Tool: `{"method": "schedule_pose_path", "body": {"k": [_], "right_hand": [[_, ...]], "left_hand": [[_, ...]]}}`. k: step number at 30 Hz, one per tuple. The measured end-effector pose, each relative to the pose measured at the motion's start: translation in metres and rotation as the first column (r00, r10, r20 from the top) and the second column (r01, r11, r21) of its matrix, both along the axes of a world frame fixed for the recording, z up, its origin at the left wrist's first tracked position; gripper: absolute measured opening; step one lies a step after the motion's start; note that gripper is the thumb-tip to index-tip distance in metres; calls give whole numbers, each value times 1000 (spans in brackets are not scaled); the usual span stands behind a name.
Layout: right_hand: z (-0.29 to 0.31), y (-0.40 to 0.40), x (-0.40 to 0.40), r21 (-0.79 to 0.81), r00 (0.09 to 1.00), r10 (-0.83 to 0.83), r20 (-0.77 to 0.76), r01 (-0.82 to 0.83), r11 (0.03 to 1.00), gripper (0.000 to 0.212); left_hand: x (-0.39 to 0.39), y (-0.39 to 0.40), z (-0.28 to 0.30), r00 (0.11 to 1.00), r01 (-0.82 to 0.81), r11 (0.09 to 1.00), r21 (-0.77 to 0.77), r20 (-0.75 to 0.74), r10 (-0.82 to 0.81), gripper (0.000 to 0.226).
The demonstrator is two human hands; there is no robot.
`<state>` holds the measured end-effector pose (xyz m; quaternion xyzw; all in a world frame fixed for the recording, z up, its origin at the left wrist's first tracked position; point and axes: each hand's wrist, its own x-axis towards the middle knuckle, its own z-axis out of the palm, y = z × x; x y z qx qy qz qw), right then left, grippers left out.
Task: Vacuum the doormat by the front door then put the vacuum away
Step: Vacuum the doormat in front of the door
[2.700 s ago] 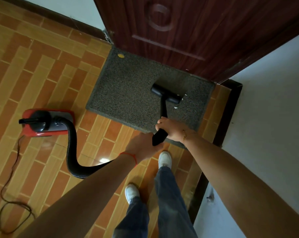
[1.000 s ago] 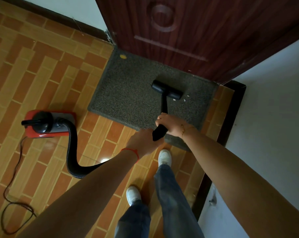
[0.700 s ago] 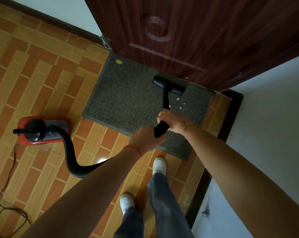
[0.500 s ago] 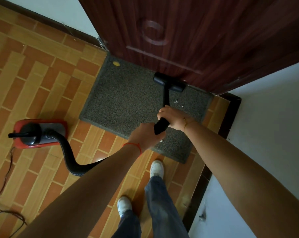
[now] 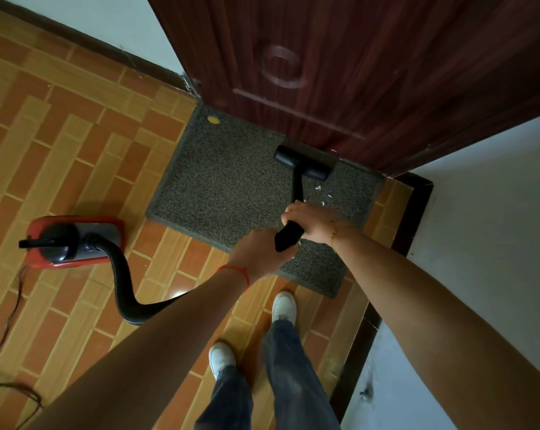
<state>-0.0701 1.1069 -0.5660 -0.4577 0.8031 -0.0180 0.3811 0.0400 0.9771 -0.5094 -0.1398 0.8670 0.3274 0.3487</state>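
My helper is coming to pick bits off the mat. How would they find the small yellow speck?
Start at the dark red wooden door and look down to the grey speckled doormat. The small yellow oval speck lies in its far left corner, unlike the white crumbs near the black vacuum nozzle.

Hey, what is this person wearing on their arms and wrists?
Both forearms are bare, with no sleeves in view. The left wrist carries a thin red string bracelet. The right wrist carries a fine gold chain bracelet. No rings or gloves show.
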Motion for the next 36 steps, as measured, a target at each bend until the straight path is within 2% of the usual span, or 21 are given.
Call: {"method": "schedule_pose_path", "body": {"k": [7,24,28,36], "right_hand": [[1,-16,70,-3,1000,-22,17,22,1000,11],[7,-85,251,-37,994,-104,38,105,994,10],[3,-96,278,-43,994,-98,41,100,994,16],[3,-107,297,-56,993,-111,47,113,992,16]], "left_hand": [[63,-18,4,1000,3,999,37,17,-4,36],[237,-89,19,993,62,997,-41,102,-57,36],[263,-102,22,993,71,996,-52,100,-65,37],[281,-114,26,990,110,990,-91,96,-102,34]]}}
